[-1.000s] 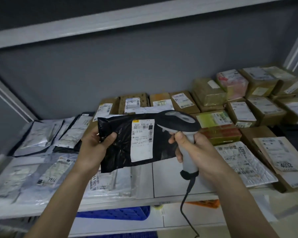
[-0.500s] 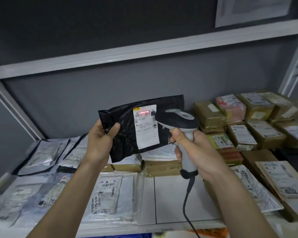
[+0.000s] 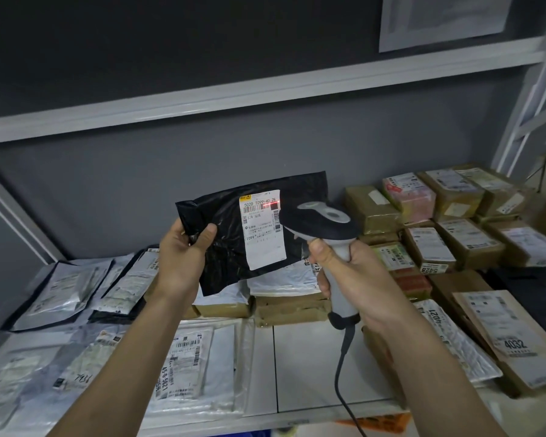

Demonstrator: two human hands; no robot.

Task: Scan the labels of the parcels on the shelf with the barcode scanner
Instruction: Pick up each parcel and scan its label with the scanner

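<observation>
The person is standing at a white shelf (image 3: pixel 312 367) that is carrying flat mailers on the left and brown boxes on the right. Above it, the left hand (image 3: pixel 183 257) is gripping a black poly mailer (image 3: pixel 230 234) by its left edge, thumb curled over the front. The right hand (image 3: pixel 350 279) is clenching the handle of the barcode scanner (image 3: pixel 325 222), with its nose just beside the white label (image 3: pixel 262 228). A red line is lying across the barcode (apparently mid-scan). Next, judging by this, the mailer needs setting down and another parcel picking.
</observation>
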